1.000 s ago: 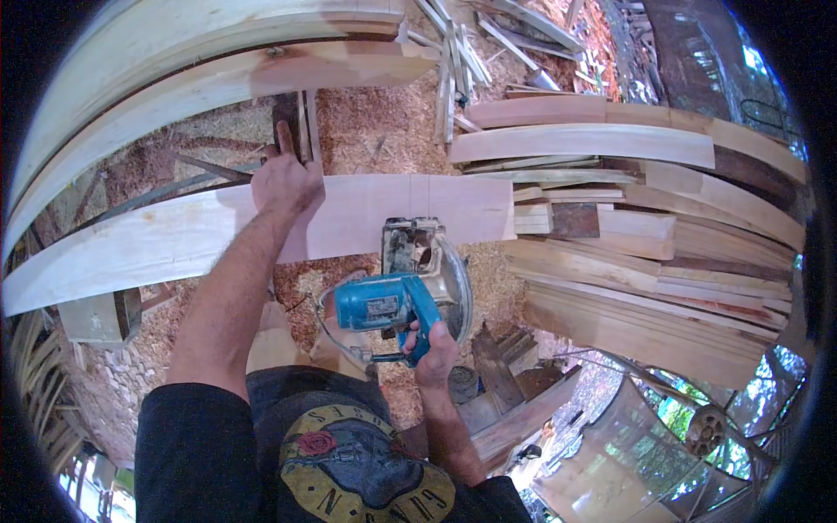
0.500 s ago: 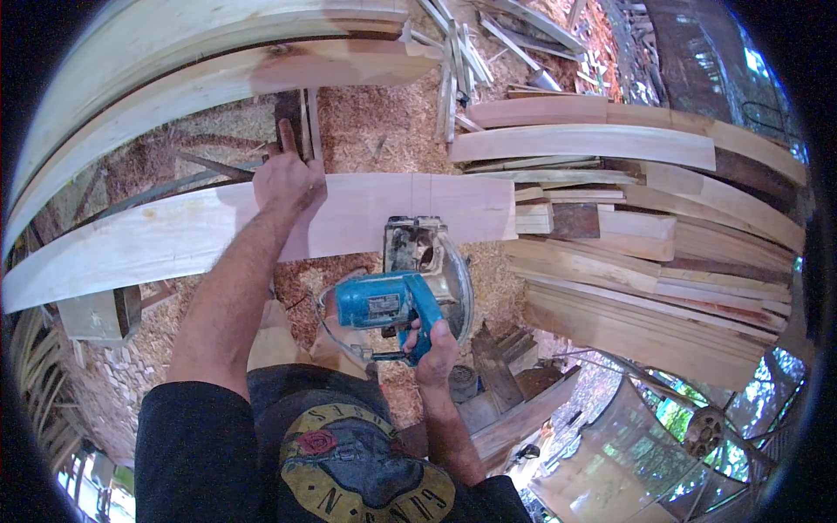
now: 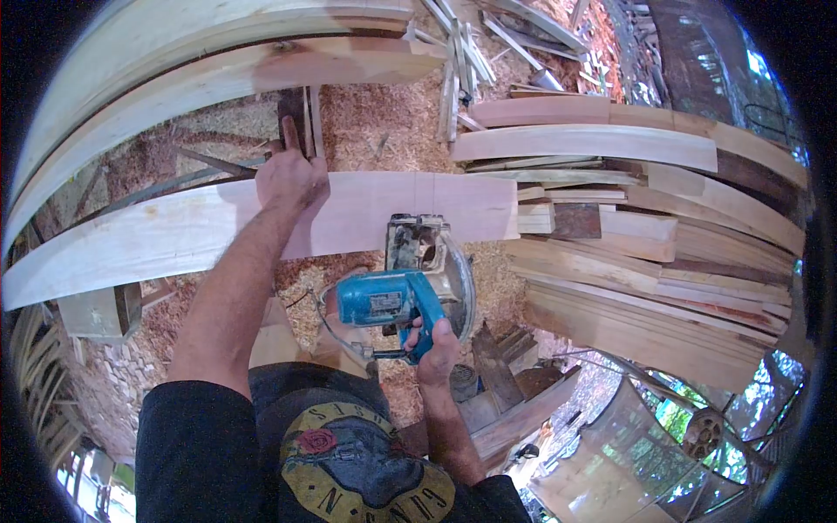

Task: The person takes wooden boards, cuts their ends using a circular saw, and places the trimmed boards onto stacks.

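Observation:
My right hand (image 3: 438, 353) is wrapped round the handle of a blue circular saw (image 3: 379, 298). The front of the saw's base plate overlaps the near edge of a long pale wooden board (image 3: 366, 205), close to pencil lines drawn across it. Sawdust covers part of the tool, and its blade is hidden by the guard and body. Farther left, my left hand (image 3: 292, 179) lies over the board and grips its far edge. One finger stretches forward over a dark wooden piece (image 3: 291, 106); the other fingertips are hidden beyond the edge.
Stacked planks (image 3: 645, 322) and timber lie to the right. More long boards (image 3: 235, 70) stretch across the upper left. Wood shavings (image 3: 366, 122) cover the ground. A cord (image 3: 327, 322) loops beside the saw. Offcuts (image 3: 501, 366) lie near my right forearm.
The view has shifted very slightly. Both hands, the saw and the board keep practically the same positions relative to each other.

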`<state>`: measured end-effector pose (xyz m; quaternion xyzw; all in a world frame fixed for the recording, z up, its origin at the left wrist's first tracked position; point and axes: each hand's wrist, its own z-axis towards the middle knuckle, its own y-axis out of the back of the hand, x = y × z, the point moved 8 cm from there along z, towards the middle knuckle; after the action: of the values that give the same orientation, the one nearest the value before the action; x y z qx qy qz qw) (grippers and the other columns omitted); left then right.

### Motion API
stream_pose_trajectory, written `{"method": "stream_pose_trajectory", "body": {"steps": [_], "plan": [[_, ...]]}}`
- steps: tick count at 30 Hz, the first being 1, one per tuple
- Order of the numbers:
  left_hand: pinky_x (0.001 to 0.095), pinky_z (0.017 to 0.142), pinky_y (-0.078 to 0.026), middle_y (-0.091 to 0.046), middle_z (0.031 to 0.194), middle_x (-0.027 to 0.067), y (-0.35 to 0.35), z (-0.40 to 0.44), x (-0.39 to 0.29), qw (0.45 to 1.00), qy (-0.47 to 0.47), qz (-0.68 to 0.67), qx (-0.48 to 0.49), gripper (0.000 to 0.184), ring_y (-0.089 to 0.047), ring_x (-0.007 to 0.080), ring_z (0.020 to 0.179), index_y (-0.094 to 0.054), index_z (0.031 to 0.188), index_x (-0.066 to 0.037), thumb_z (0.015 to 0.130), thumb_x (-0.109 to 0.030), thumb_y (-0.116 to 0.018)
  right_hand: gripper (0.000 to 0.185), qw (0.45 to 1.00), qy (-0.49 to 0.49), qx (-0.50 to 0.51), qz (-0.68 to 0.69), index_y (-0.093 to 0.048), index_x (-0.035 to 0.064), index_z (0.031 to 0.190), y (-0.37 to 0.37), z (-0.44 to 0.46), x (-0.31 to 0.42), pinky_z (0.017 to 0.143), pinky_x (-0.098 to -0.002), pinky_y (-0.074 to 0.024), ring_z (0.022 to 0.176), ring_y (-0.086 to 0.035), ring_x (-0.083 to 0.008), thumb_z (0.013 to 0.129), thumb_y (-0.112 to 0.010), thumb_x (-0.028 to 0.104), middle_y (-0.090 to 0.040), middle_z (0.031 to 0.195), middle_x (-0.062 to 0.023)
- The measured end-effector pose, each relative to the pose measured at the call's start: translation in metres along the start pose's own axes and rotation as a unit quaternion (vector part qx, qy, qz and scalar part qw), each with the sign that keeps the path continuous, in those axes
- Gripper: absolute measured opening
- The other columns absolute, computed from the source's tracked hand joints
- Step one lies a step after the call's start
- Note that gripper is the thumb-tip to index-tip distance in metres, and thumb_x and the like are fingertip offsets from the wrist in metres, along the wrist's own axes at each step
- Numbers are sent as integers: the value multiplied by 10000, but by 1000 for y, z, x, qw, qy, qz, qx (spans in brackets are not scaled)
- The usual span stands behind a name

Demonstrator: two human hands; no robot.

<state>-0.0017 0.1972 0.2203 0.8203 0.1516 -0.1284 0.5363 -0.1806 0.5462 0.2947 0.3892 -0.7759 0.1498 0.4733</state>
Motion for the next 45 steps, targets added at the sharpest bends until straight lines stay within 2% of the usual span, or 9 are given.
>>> {"method": "stream_pose_trajectory", "body": {"steps": [6, 9, 12, 20, 22, 24, 30, 35, 45], "plan": [[448, 954, -525, -710, 1002, 264, -2, 0, -1, 1000, -10, 10, 24, 445, -689, 394, 1001, -718, 931, 18, 870, -362, -494, 584, 1000, -9, -3, 6, -611, 4, 979, 1, -1, -2, 576, -295, -441, 585, -548, -164, 984, -455, 568, -578, 650, -62], [453, 932, -535, -714, 974, 252, -2, 1, 0, 1000, -7, 16, 4, 407, -695, 386, 979, -710, 869, 14, 872, -334, -498, 584, 1000, -6, 0, 4, -611, 7, 980, 1, 0, -2, 576, -296, -440, 585, -546, -165, 982, -458, 571, -578, 651, -61], [460, 868, -560, -717, 908, 227, -21, 8, 4, 996, -66, 51, -32, 358, -704, 379, 925, -697, 810, 4, 877, -290, -503, 580, 1000, -4, 2, 1, -610, 8, 980, 2, 1, -5, 578, -300, -440, 584, -542, -167, 983, -457, 568, -573, 649, -61], [475, 746, -582, -712, 793, 187, -32, 12, 6, 988, -109, 76, -74, 210, -717, 368, 815, -715, 750, -66, 824, -205, -575, 566, 1000, 13, 3, 21, -623, -29, 977, 0, -2, 1, 553, -280, -451, 583, -561, -140, 1024, -440, 505, -590, 653, -59], [464, 792, -574, -716, 849, 209, -40, 15, 10, 990, -105, 78, -47, 271, -716, 374, 862, -727, 813, -43, 825, -261, -567, 562, 1000, 12, 3, 21, -623, -28, 979, 0, -2, 0, 554, -280, -452, 585, -561, -141, 1025, -442, 502, -589, 655, -58], [439, 892, -557, -722, 965, 253, -31, 13, 9, 996, -66, 56, 9, 464, -711, 387, 961, -743, 941, 17, 842, -386, -536, 560, 1000, 12, 4, 23, -623, -28, 980, 0, -1, 0, 553, -280, -452, 586, -561, -142, 1025, -443, 501, -589, 656, -59], [446, 892, -557, -722, 952, 257, -2, -1, 2, 1000, -13, 14, 2, 463, -711, 390, 954, -744, 934, 19, 846, -384, -535, 556, 999, 12, 3, 29, -624, -31, 977, 0, -2, 1, 548, -281, -447, 580, -556, -141, 1022, -453, 496, -590, 649, -66], [449, 894, -555, -722, 946, 259, 0, -3, 0, 1000, -15, 17, 6, 477, -712, 389, 956, -743, 944, 21, 849, -393, -527, 568, 1000, -1, 2, 5, -602, -1, 976, 0, -1, -1, 576, -313, -451, 574, -535, -179, 1002, -423, 537, -565, 644, -74], [450, 893, -555, -720, 980, 264, -4, -3, 4, 1000, -18, 15, 15, 488, -708, 395, 969, -737, 995, 19, 853, -395, -521, 580, 1000, -8, 0, -4, -608, -4, 982, 1, -1, -2, 577, -305, -456, 581, -549, -177, 1006, -424, 545, -572, 643, -72]]}}
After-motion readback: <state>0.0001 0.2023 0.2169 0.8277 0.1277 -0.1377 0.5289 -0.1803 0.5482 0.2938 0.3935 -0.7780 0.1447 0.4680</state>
